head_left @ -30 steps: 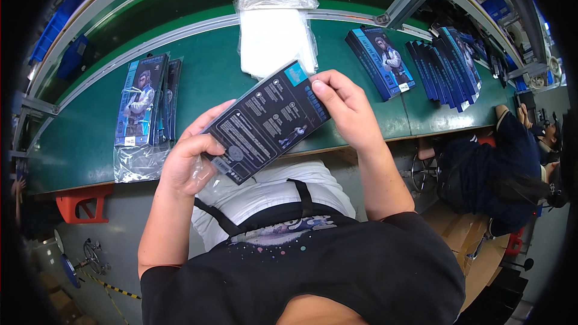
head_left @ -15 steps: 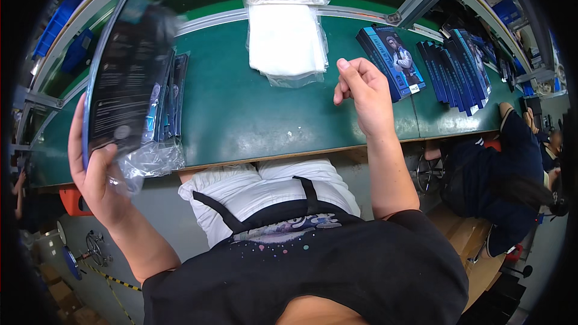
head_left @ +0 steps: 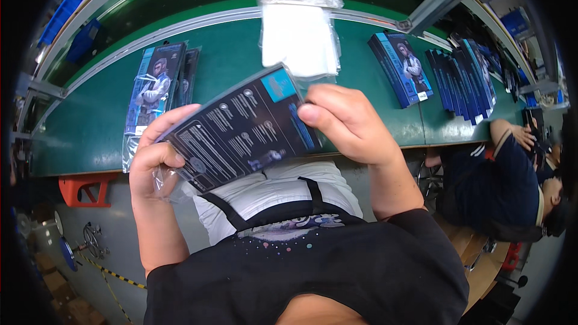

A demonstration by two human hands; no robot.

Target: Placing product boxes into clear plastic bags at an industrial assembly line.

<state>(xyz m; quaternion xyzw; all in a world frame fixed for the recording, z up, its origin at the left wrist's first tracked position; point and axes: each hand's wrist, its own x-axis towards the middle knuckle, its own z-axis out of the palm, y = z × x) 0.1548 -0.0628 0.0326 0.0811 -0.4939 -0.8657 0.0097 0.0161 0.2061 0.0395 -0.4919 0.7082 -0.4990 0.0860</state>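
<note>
A flat dark box in a clear plastic bag is held tilted over the table's front edge, its printed dark face toward me. My left hand grips its lower left end, thumb on the face, with loose bag film crumpled under the fingers. At the upper right end, my right hand is closed on the edge, thumb in front; its fingertips are hidden. Just beyond my left hand lies a stack of bagged boxes with a figure on the top one. A pile of clear plastic bags lies beyond the held box.
On the right stand a blue box and a leaning row of similar boxes. The green table ends at a metal rail at the back. A red stool is below at left. Another person sits at the right.
The held box has come from the left stack toward the middle and tilted over. My right hand, formerly apart from it, now grips its other end. The other person has leaned slightly.
</note>
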